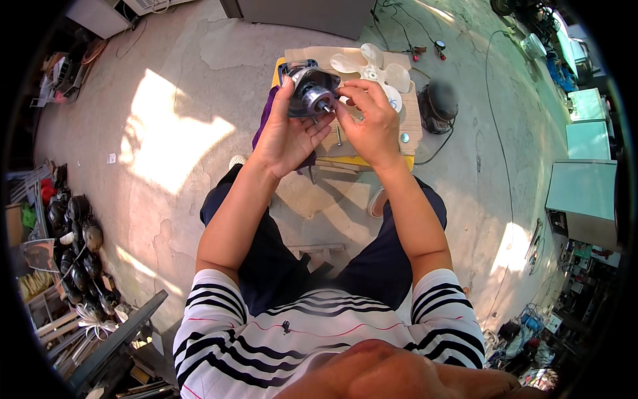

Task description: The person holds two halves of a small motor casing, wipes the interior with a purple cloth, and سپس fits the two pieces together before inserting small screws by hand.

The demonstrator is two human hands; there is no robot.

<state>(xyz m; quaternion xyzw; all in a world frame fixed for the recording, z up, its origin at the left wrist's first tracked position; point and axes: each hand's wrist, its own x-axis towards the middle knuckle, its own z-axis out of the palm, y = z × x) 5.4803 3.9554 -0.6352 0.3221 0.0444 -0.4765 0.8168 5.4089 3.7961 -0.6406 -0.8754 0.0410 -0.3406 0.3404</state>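
Observation:
A small metal fan motor point(312, 93) with a short shaft is held up over the cardboard-topped work surface point(411, 126). My left hand point(290, 133) supports it from the left and below, fingers curled under its body and thumb along its side. At the motor's right side, near the shaft, the fingertips of my right hand point(369, 120) are pinched together; whether a small part sits between them cannot be made out. Behind my right hand lies a white fan blade point(373, 66). A thin bolt or screwdriver-like rod point(339, 136) rests below the motor, and a small round disc point(404, 137) lies to the right.
Purple cloth point(268, 116) hangs at the surface's left edge. A dark round compressor point(438, 100) with a cable stands on the floor to the right. Gauges point(438, 46) with hoses lie beyond it. Piled compressors point(76, 246) and scrap line the left; pale green cabinets point(581, 189) stand right.

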